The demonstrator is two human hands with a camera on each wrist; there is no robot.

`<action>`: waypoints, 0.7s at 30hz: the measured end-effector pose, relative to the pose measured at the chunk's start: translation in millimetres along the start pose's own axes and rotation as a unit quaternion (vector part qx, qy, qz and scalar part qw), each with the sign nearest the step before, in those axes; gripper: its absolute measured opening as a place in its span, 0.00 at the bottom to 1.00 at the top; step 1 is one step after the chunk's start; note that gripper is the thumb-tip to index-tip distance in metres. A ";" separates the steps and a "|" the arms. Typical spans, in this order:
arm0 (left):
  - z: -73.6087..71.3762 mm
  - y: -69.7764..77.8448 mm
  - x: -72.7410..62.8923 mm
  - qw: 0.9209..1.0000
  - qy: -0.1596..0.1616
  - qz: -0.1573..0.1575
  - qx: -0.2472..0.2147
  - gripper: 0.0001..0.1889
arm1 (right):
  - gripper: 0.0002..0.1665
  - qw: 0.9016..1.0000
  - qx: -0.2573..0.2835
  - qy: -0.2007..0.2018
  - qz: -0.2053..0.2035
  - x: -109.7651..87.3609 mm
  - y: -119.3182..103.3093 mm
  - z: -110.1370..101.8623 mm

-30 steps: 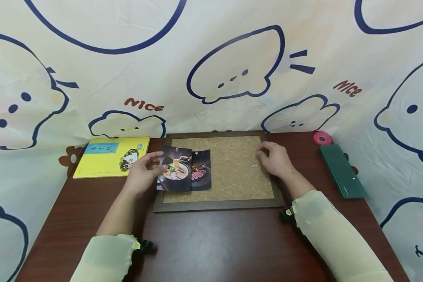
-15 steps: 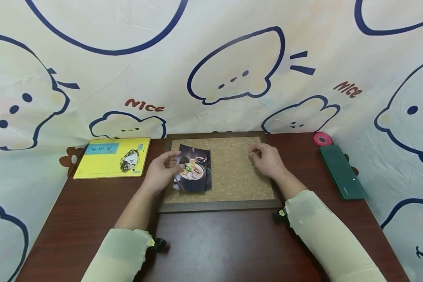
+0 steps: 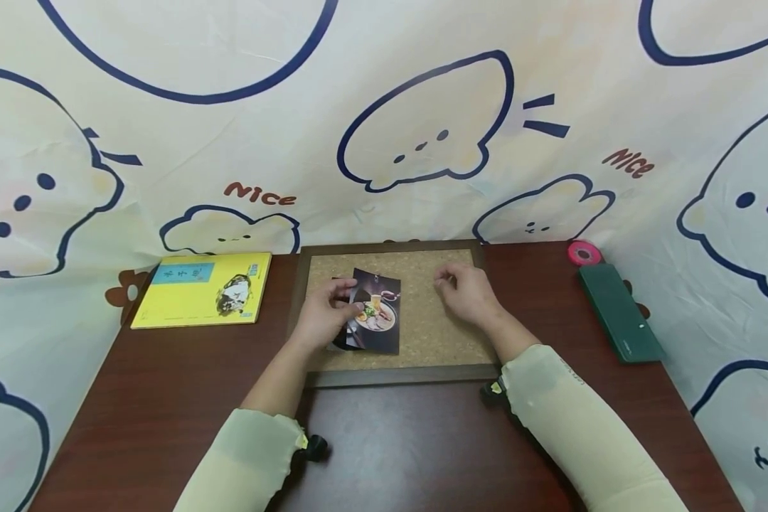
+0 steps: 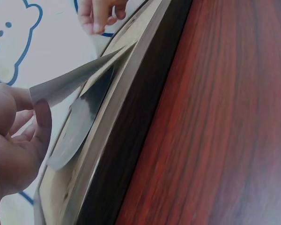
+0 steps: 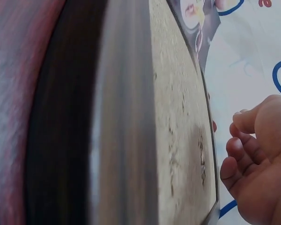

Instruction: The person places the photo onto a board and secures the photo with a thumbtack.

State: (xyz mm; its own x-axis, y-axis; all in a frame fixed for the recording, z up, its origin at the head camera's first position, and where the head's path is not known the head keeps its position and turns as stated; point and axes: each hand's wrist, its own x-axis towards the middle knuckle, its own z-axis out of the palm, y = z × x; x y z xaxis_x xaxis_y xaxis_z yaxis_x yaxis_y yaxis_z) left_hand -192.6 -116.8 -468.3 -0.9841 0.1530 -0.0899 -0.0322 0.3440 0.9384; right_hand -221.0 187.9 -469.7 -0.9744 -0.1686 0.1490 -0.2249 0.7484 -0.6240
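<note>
In the head view my left hand pinches the left edge of a photo card of a noodle bowl between thumb and fingers. The card is held tilted above the framed corkboard. A second dark photo lies beneath it on the cork, its surface bowed in the left wrist view. Over the right half of the board, my right hand has its fingers curled, thumb tip against the index finger. I cannot make out anything between those fingertips.
A yellow book lies on the dark red table at the left. To the right are a green box and a pink ring-shaped roll. A patterned cloth wall stands close behind the board.
My left hand has carried the noodle photo rightward, across and past the second photo. My right hand has shifted left over the cork, its fingers still curled.
</note>
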 end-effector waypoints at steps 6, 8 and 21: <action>15.9 4.6 2.9 1.000 0.011 -0.003 -0.001 0.26 | 0.07 1.000 0.000 -0.007 -0.002 6.2 -7.2 6.1; 21.2 6.8 4.0 1.000 0.011 -0.005 -0.002 0.26 | 0.07 1.000 0.001 -0.012 0.001 8.2 -10.5 7.8; 50.6 11.0 13.2 0.997 0.012 0.011 0.074 0.27 | 0.09 0.999 -0.020 -0.036 0.024 22.2 -22.9 18.0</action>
State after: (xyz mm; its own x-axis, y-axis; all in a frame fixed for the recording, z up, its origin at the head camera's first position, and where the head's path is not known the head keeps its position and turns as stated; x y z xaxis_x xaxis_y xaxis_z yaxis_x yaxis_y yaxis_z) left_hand -197.2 -64.1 -476.1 -0.9883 0.1398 -0.0608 0.0128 0.4738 0.8805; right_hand -237.5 155.4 -466.0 -0.9822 -0.1771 0.0626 -0.1790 0.7815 -0.5977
